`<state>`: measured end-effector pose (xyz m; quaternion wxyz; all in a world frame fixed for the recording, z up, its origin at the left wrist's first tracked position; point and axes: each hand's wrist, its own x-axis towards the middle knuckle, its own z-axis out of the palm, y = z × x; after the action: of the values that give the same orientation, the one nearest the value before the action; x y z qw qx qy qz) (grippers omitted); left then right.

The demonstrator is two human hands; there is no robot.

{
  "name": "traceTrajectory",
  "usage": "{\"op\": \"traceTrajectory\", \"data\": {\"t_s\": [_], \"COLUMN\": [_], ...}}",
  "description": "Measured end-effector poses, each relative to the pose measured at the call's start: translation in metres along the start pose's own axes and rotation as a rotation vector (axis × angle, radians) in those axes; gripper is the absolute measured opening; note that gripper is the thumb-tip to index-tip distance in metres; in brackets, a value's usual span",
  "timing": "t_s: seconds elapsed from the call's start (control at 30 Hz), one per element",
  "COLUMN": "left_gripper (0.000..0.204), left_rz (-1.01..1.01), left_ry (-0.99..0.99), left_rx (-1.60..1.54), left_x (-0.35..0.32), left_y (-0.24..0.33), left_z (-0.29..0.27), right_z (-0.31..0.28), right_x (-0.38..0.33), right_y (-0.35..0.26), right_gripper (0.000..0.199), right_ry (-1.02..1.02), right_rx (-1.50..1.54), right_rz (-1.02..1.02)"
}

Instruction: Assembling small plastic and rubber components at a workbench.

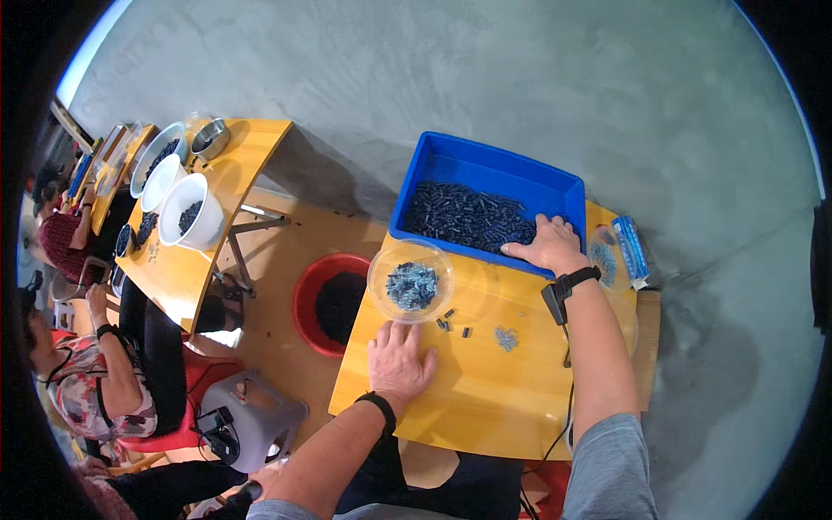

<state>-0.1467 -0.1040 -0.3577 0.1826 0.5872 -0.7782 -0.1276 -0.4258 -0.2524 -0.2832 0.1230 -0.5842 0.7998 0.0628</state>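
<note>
Head view: right hand (557, 247), palm down over the near right corner of the blue bin (496, 156); fingers slightly apart, thumb held out to the left; underside hidden, so whether pieces lie beneath the palm cannot be told; left hand (400, 361), back uppermost, fingers close together with the thumb apart, tips at the near rim of the clear bowl (379, 282); its palm is out of sight; clear container (604, 257), right of the right wrist, partly covered by it, outline hard to make out; red tub (305, 303), left of the desk (425, 403), its right side hidden by the desk edge, dark contents indistinct; people at far left, blurred and cut by the fisheye rim.

Dark pieces (464, 212): short, tube-like, blue-black; a thick layer across the near part of the bin, blue floor bare on the far side; pale pieces (412, 286): grey-blue to light blue, short, mixed with darker ones, heaped in the bowl, which stands just beside the bin's near left corner; loose dark pieces (466, 332), a few, on the desk right of the bowl; small pale heap (506, 338), translucent grey, farther right; blue packet (631, 250), at the desk's far right edge.
</note>
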Motion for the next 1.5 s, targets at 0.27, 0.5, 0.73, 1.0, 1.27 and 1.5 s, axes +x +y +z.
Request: {"op": "traceTrajectory", "data": {"t_s": [0.27, 0.5, 0.73, 1.0, 1.27, 1.5], "left_gripper": [0.055, 0.057, 0.053, 0.051, 0.066, 0.071], "left_rz": [-0.003, -0.015, -0.005, 0.109, 0.211, 0.149], "left_ry": [-0.005, -0.04, -0.015, -0.007, -0.153, -0.17], "left_rx": [-0.01, 0.005, -0.02, 0.008, -0.11, -0.138], "left_x": [-0.002, 0.0, -0.001, -0.005, -0.018, -0.006], "left_y": [-0.001, 0.002, 0.001, -0.003, 0.014, 0.037], "left_z": [-0.002, 0.001, 0.0, 0.008, 0.012, 0.025], "right_z": [0.011, 0.025, 0.035, 0.054, 0.043, 0.049], "right_x": [0.002, 0.011, 0.02, 0.038, 0.032, 0.037], "right_y": [0.001, 0.019, 0.024, 0.04, 0.032, 0.028], "right_gripper": [0.098, 0.071, 0.039, 0.025, 0.025, 0.017], "right_ry": [0.039, 0.109, 0.148, 0.257, 0.197, 0.274], "right_rx": [0.007, 0.153, 0.196, 0.204, 0.197, 0.244], "right_rz": [-0.025, -0.149, -0.293, -0.436, -0.388, -0.413]}}
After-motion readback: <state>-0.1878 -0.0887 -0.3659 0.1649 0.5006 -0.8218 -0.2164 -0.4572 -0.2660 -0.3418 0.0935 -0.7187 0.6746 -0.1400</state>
